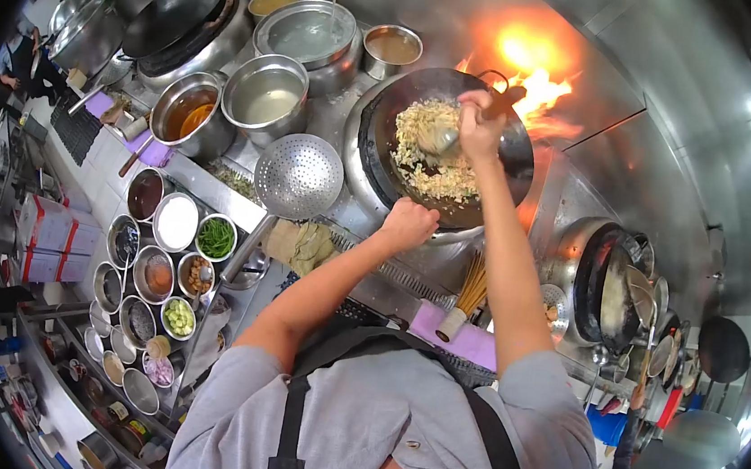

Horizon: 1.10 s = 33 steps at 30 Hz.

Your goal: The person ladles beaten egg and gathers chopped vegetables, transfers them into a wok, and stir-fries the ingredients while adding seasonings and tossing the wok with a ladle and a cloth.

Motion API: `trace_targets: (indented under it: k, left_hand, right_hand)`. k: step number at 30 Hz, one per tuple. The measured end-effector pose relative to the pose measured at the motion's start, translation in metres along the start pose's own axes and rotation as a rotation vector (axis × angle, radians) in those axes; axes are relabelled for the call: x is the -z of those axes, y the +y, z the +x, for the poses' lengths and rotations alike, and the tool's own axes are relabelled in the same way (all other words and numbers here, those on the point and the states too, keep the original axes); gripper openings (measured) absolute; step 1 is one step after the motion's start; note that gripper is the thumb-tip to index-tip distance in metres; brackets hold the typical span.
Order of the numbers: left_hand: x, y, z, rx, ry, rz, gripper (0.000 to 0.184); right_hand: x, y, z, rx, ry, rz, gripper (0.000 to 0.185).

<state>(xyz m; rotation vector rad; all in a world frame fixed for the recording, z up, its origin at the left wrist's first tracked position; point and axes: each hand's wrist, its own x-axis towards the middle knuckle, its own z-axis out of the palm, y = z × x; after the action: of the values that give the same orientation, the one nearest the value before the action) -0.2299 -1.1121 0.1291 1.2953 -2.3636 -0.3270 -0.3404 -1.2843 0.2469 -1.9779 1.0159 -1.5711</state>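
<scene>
Crumbly food lines curved wok, left hand gripping its rim, right a ladle.

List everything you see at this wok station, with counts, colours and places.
Wok: one, dark, before the flames
Chopped food: one batch, pale yellow, in the wok
Ladle: one, silver, wooden handle, in the wok
Flames: orange, behind the wok
Strainer: one, silver, perforated, left of the wok
Pots with liquid: five, silver, upper left
Ingredient containers: over a dozen, mostly silver, lower left
Beige cloth: one, below the strainer
Bamboo brush: one, tan, below the wok
Purple cloths: several, below the wok and at left
Boxes: stacked, white and red, far left
Other person: one, dark clothing, far upper left
Left hand: one, bare, at the wok's near rim
Right hand: one, bare, holding the ladle
</scene>
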Motion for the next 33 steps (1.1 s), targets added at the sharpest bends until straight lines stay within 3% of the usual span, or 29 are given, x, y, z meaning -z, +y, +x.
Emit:
trace_targets:
  k: [2,3,6,9,11,12,15,18,19,22,24,25,27,30,32,33]
  left_hand:
    - [0.003,-0.004,0.003,0.001,-0.002,0.009,0.025]
    - [0.004,-0.003,0.002,0.003,-0.011,0.000,0.025]
    - [0.000,-0.005,0.001,-0.023,0.030,-0.018,0.026]
    - [0.000,-0.007,-0.002,-0.070,0.058,-0.031,0.028]
    - [0.002,-0.011,0.002,-0.102,0.086,-0.042,0.032]
    - [0.008,-0.011,0.006,-0.086,0.054,0.000,0.032]
    - [0.049,0.026,-0.017,-0.052,-0.114,0.010,0.031]
    - [0.103,0.053,-0.038,-0.092,0.064,-0.118,0.030]
    - [0.074,0.043,-0.044,-0.061,0.092,-0.090,0.029]
    - [0.027,0.004,-0.073,-0.062,0.074,-0.023,0.028]
    - [0.046,0.006,-0.113,-0.031,-0.010,-0.028,0.027]
    - [0.055,0.010,-0.135,-0.002,-0.059,-0.032,0.027]
    - [0.081,0.027,-0.139,-0.040,0.065,-0.104,0.027]
    - [0.126,0.041,-0.075,-0.097,0.160,-0.200,0.030]
    - [0.089,0.017,-0.053,-0.087,0.090,-0.125,0.026]
    - [0.068,0.005,-0.054,-0.100,0.082,-0.087,0.027]
  right_hand:
    - [0.018,-0.045,0.030,-0.109,-0.178,-0.003,0.008]
    - [0.029,-0.054,0.037,-0.284,-0.145,0.014,0.009]
    - [0.047,-0.083,0.052,-0.051,0.214,0.124,0.009]
    - [0.031,0.023,0.027,-0.072,0.284,0.177,0.010]
    - [0.028,0.003,0.025,-0.280,0.120,0.327,0.011]
    - [0.034,-0.047,0.028,-0.439,-0.042,0.409,0.011]
    - [0.046,-0.127,0.008,-0.479,0.010,0.266,0.008]
    - [0.034,-0.114,-0.010,-0.126,0.198,0.102,0.011]
    - [0.033,-0.100,-0.011,-0.014,0.248,-0.038,0.013]
    - [0.053,-0.051,0.038,-0.147,0.153,-0.131,0.022]
    - [0.093,-0.098,0.071,-0.345,0.130,0.078,0.019]
    - [0.108,-0.132,0.078,-0.322,0.143,0.178,0.018]
    - [0.117,-0.158,0.077,-0.160,0.260,0.232,0.016]
    - [0.075,-0.168,0.029,-0.060,0.343,0.004,0.015]
    - [0.023,-0.028,0.002,0.027,0.327,-0.502,0.022]
    - [0.013,-0.027,0.000,0.005,0.264,-0.483,0.020]
